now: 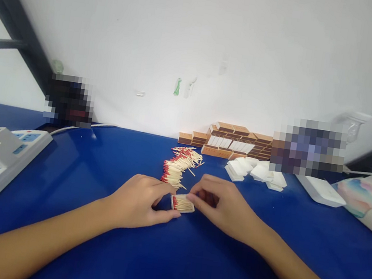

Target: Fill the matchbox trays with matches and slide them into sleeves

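Note:
A small white matchbox tray [183, 203] filled with red-tipped matches lies on the blue table between my hands. My left hand [144, 200] grips the tray's left end, with thumb at the near edge and fingers at the far edge. My right hand [220, 204] is closed in a pinch at the tray's upper right corner, its fingertips over the match ends; whether it holds a match is too small to tell. Just beyond the tray, a long loose pile of matches [175, 170] lies with most red heads to the left.
Stacked brown matchboxes [217, 151] stand against the wall, with white empty trays [237, 169] in front of them. A large power strip [28, 149] sits at left. A white box [324, 191] and a colourful packet [368, 197] lie at right.

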A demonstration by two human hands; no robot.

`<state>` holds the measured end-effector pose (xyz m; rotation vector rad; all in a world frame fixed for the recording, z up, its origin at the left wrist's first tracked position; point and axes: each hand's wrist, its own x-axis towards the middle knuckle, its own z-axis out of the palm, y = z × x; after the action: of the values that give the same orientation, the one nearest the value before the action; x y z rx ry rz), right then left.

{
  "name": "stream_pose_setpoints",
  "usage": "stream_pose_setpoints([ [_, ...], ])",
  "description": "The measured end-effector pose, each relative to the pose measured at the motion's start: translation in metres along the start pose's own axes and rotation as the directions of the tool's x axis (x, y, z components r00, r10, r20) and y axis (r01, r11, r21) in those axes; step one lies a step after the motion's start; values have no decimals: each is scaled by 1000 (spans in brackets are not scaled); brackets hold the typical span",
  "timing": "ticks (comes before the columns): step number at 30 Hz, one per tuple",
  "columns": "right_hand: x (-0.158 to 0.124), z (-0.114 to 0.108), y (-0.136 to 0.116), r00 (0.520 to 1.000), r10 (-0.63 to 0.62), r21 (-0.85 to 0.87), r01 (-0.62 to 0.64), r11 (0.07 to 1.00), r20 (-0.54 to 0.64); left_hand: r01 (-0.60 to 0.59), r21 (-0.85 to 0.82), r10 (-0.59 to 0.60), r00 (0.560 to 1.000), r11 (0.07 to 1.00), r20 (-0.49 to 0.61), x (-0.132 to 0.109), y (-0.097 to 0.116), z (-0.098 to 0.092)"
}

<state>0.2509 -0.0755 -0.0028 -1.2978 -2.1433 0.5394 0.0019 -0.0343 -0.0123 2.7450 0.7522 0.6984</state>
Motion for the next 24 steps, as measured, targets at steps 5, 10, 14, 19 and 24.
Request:
stream_pose_setpoints([
  [5,16,11,12,991,107,-67,-113,991,-79,-3,-3,3,1000,1000,13,-1,0,1],
  [10,21,14,16,995,97,-134,-101,986,-36,-5,7,5,1000,1000,7,0,-1,1],
  [14,15,6,21,993,121,-242,-120,963,-8,-2,9,2,1000,1000,9,1,-2,1],
  [19,10,-1,27,994,108,-297,-96,950,25,6,7,-6,1000,1000,21,-1,-2,1],
  [24,10,-4,25,994,75,-324,-47,945,74,6,19,-6,1000,1000,10,-2,-5,1],
])
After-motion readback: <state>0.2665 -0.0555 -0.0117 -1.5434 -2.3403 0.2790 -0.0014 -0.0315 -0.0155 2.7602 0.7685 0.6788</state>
